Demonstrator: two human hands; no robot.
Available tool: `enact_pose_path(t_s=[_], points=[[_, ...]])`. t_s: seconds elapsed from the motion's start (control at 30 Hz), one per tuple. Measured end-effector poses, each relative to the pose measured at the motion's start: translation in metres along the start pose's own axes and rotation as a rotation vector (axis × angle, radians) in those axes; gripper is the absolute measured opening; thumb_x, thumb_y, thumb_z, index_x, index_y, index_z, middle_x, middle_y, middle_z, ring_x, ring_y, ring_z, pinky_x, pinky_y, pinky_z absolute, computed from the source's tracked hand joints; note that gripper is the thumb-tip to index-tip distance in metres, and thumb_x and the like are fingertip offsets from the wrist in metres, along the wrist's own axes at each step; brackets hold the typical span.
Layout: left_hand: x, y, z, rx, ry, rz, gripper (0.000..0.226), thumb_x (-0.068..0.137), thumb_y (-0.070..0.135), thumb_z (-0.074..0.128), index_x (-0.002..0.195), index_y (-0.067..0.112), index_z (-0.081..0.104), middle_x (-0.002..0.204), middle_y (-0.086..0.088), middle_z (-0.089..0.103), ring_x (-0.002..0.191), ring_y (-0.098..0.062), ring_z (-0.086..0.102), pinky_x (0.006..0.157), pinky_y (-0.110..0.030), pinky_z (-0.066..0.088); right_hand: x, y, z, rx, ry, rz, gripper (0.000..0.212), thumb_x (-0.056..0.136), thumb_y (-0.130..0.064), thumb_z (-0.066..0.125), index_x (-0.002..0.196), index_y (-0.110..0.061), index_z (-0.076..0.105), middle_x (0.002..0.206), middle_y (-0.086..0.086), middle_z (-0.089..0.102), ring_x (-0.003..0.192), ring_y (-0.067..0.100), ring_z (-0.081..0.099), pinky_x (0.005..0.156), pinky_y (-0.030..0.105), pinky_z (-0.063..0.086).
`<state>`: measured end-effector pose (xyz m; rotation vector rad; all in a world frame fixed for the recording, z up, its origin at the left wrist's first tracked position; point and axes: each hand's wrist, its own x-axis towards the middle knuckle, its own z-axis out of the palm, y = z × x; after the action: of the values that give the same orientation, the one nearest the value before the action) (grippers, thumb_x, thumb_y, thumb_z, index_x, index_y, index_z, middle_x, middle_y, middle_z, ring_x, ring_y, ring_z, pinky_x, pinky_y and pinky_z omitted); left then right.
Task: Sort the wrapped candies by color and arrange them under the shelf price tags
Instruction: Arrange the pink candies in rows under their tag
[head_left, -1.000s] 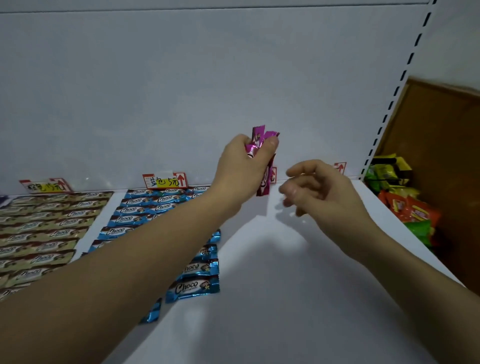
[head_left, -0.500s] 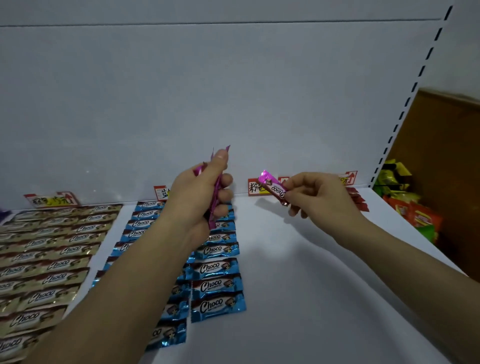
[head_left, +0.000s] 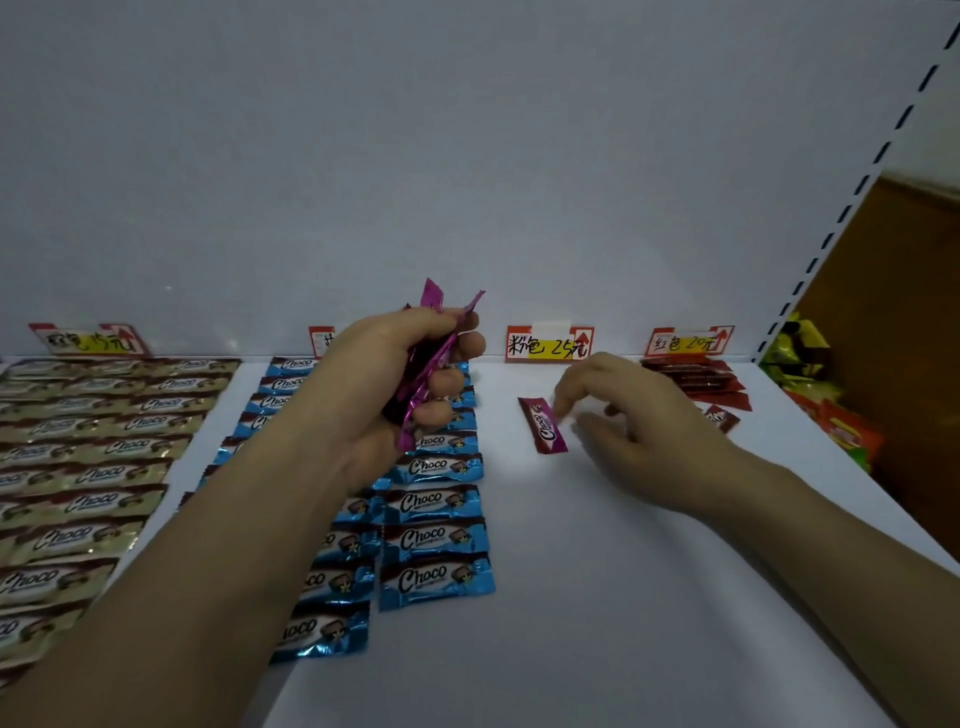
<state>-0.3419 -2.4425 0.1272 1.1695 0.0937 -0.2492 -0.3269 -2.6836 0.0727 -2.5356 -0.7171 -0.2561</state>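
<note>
White shop shelf (head_left: 597, 623) viewed from above, with a pale back panel and small price tags along its far edge. Left hand (head_left: 384, 405) raised over the middle of the shelf, fingers and thumb curled round a bunch of pink candies (head_left: 434, 358), wrapper ends poking up past the thumb. Right hand (head_left: 644, 436) low over the shelf to the right, fingers loosely bent and gripping nothing, fingertips blurred just beside a single pink Choco candy (head_left: 542, 425); contact impossible to tell. That candy flat on the shelf, slightly askew, just on the near side of the price tag marked 25 (head_left: 549, 344). At far left, rows of gold Choco candies (head_left: 88, 467) below the leftmost price tag (head_left: 88, 339). Beside them, two columns of blue Choco candies (head_left: 434, 535), partly hidden by the left forearm. At far right, a few red candies (head_left: 693, 379) under the price tag marked 20 (head_left: 693, 340), then mixed snack bags (head_left: 800, 358) beyond the shelf upright.
</note>
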Motion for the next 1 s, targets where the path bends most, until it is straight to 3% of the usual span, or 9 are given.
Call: enact_pose_path(t_s=[0.07,0.13,0.3,0.37,0.57,0.7,0.8,0.9,1.0], points=[[0.002,-0.002,-0.001,-0.027,-0.011,-0.011,0.022,0.098,0.014,0.047,0.11,0.005,0.064,0.076,-0.003,0.067,0.046,-0.007,0.042,0.034,-0.017,0.03,0.006,0.007,0.004,-0.103,-0.096,-0.108,0.022,0.094,-0.012,0.063,0.103,-0.03,0.069,0.111,-0.016,0.065,0.103,0.002,0.06,0.087,0.026,0.052],[0.004,-0.002,-0.004,-0.04,-0.017,-0.013,0.024,0.096,0.014,0.046,0.109,0.005,0.064,0.075,-0.002,0.066,0.045,-0.007,0.042,0.034,-0.018,0.03,0.015,0.009,0.006,-0.181,-0.077,-0.123,0.018,0.095,-0.019,0.063,0.104,-0.031,0.072,0.106,-0.015,0.069,0.098,0.005,0.061,0.085,0.033,0.054],[0.012,-0.005,-0.007,-0.042,-0.018,-0.023,0.025,0.096,0.015,0.046,0.11,0.004,0.064,0.075,-0.003,0.066,0.045,-0.008,0.044,0.034,-0.019,0.032,0.027,0.01,0.022,-0.361,0.0,-0.045,0.03,0.104,-0.036,0.044,0.128,-0.037,0.063,0.115,-0.014,0.059,0.105,0.007,0.051,0.078,0.03,0.051],[0.015,-0.007,-0.007,-0.051,-0.014,-0.037,0.024,0.097,0.015,0.046,0.109,0.005,0.064,0.076,-0.004,0.064,0.044,-0.008,0.045,0.033,-0.019,0.034,0.029,0.013,0.028,-0.402,0.008,0.017,0.034,0.106,-0.035,0.039,0.135,-0.032,0.058,0.118,-0.007,0.053,0.107,0.013,0.048,0.076,0.031,0.05],[0.009,-0.008,-0.006,0.026,0.069,0.009,0.019,0.099,0.012,0.056,0.113,0.009,0.067,0.078,-0.005,0.064,0.048,-0.01,0.049,0.035,-0.02,0.035,0.041,0.017,0.036,-0.419,-0.023,0.093,0.034,0.104,-0.03,0.038,0.133,-0.023,0.053,0.124,-0.001,0.046,0.107,0.018,0.044,0.088,0.042,0.052],[0.006,-0.008,-0.007,0.123,0.114,0.083,0.017,0.096,0.016,0.063,0.11,0.008,0.068,0.08,-0.003,0.07,0.05,-0.009,0.048,0.038,-0.019,0.035,0.041,0.017,0.04,-0.388,-0.016,0.104,0.04,0.102,-0.026,0.04,0.141,-0.027,0.048,0.128,-0.003,0.047,0.109,0.016,0.044,0.089,0.039,0.051],[0.006,-0.008,-0.008,0.219,0.134,0.116,0.016,0.095,0.02,0.065,0.106,0.01,0.068,0.084,-0.004,0.073,0.052,-0.009,0.047,0.039,-0.02,0.037,0.036,0.006,0.024,-0.212,0.184,0.101,0.033,0.102,-0.021,0.048,0.132,-0.024,0.06,0.118,-0.006,0.058,0.103,0.008,0.052,0.088,0.027,0.049],[0.003,-0.01,-0.006,0.383,0.157,0.212,0.011,0.09,0.025,0.07,0.1,0.018,0.071,0.082,-0.002,0.074,0.052,-0.008,0.052,0.043,-0.021,0.04,0.03,-0.016,-0.007,0.268,0.457,0.171,0.017,0.1,-0.013,0.056,0.106,-0.018,0.071,0.093,-0.007,0.07,0.082,0.001,0.062,0.07,0.011,0.045],[0.0,-0.013,0.0,0.57,0.152,0.322,0.01,0.084,0.029,0.075,0.093,0.027,0.073,0.074,0.011,0.073,0.055,-0.001,0.064,0.047,-0.013,0.045,0.026,-0.04,-0.025,0.848,0.291,0.262,0.019,0.096,-0.026,0.061,0.111,-0.017,0.067,0.089,0.005,0.074,0.076,0.013,0.067,0.062,0.022,0.05]])
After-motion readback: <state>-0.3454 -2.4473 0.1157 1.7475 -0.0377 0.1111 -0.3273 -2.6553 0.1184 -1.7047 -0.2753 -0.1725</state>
